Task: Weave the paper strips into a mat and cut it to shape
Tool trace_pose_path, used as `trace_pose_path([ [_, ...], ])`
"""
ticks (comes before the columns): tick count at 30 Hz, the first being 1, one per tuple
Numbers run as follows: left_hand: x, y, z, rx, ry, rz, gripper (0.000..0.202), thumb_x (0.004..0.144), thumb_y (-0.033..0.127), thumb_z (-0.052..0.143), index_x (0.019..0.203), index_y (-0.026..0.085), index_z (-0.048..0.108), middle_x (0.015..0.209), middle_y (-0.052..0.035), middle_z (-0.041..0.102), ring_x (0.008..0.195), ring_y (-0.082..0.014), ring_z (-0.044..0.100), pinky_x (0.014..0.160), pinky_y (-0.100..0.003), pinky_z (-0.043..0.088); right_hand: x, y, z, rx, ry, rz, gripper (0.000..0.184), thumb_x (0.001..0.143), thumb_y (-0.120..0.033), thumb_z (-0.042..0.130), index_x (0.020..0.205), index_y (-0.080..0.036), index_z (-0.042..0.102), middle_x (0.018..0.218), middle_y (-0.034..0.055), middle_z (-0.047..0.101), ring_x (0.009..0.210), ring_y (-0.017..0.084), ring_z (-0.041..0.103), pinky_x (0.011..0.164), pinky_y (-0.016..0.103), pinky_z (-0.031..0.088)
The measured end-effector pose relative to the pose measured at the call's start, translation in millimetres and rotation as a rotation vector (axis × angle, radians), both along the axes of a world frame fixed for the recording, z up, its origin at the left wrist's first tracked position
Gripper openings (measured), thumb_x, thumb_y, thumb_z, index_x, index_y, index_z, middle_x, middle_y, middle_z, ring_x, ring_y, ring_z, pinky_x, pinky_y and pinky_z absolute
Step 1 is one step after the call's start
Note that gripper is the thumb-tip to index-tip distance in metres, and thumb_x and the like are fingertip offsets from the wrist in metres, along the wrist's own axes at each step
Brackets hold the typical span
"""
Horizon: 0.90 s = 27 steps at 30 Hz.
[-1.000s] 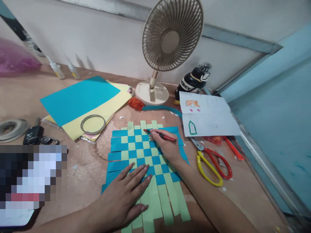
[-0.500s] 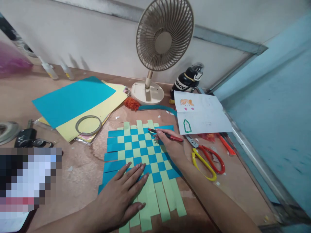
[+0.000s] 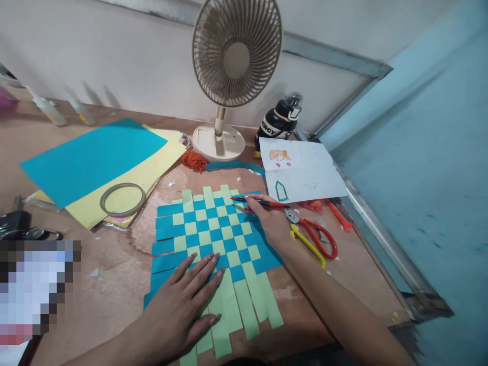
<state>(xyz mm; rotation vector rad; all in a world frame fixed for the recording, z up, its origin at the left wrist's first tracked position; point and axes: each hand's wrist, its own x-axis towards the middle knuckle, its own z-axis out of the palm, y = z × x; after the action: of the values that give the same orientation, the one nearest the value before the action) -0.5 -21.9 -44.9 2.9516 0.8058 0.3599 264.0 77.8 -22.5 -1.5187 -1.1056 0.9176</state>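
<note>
A mat of woven blue and pale green paper strips [image 3: 206, 237] lies on the table, checkered in the middle, with loose strip ends around its sides. Fingers spread, my left hand [image 3: 186, 295] rests flat on its lower left part. My right hand [image 3: 269, 218] is closed around a slim red pen [image 3: 272, 204] with a dark pointed tip. That tip points left, over the mat's top right strips; whether it touches the paper I cannot tell. Just right of my right hand are scissors [image 3: 318, 239] with red and yellow handles, their blades partly hidden.
Blue paper [image 3: 95, 157] and yellow sheets lie at the left under a roll of tape [image 3: 122, 199]. A fan [image 3: 219, 142], a black bottle [image 3: 280, 119] and a drawing on white paper [image 3: 305, 168] stand or lie behind the mat. A blurred-out device [image 3: 34, 290] sits front left.
The whole view has shifted, so things appear further left. My right hand and the pen have turned slightly, the pen now lying flatter; my left hand keeps its place on the mat.
</note>
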Motion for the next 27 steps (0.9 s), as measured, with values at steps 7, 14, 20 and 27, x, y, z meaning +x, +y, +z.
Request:
trace_pose_path([
  [7,-0.2,0.1,-0.4,-0.015,-0.002,-0.01,0.066,0.102,0.056,0.04,0.155,0.019,0.032,0.163,-0.0088,0.031,0.153,-0.0234,0.02,0.125,-0.045,0.002,-1.6,-5.7,9.5,0.032,-0.13,0.066,0.036,0.087,-0.053,0.064,0.109,-0.026,0.073,0.102,0.0047,0.078,0.093,0.022,0.072,0.089,0.037,0.056],
  [14,-5.5,5.8,1.1,0.035,0.028,0.013,0.067,0.1,0.06,0.04,0.154,0.02,0.035,0.161,-0.0097,0.033,0.153,-0.0247,0.019,0.124,-0.047,-0.003,10.0,-9.0,17.8,0.151,-0.253,0.146,0.036,0.092,-0.048,0.06,0.121,-0.028,0.07,0.116,0.0047,0.074,0.11,0.023,0.067,0.102,0.043,0.049],
  [20,-10.5,10.2,10.4,0.078,0.085,0.075,0.053,0.104,0.026,0.035,0.156,0.019,0.031,0.161,-0.0096,0.034,0.153,-0.0247,0.019,0.123,-0.051,-0.004,11.9,-9.8,18.0,0.163,-0.178,0.089,0.03,0.089,-0.049,0.064,0.107,-0.028,0.074,0.108,0.0037,0.076,0.095,0.021,0.07,0.092,0.039,0.053],
  [27,-10.7,0.3,27.5,-0.103,0.039,-0.164,0.062,0.103,0.049,0.041,0.157,0.019,0.028,0.16,-0.0104,0.036,0.15,-0.0256,0.029,0.125,-0.046,0.01,8.2,-2.4,15.8,0.165,-0.012,0.008,0.028,0.085,-0.049,0.066,0.098,-0.026,0.073,0.083,0.0019,0.075,0.08,0.019,0.07,0.074,0.034,0.056],
])
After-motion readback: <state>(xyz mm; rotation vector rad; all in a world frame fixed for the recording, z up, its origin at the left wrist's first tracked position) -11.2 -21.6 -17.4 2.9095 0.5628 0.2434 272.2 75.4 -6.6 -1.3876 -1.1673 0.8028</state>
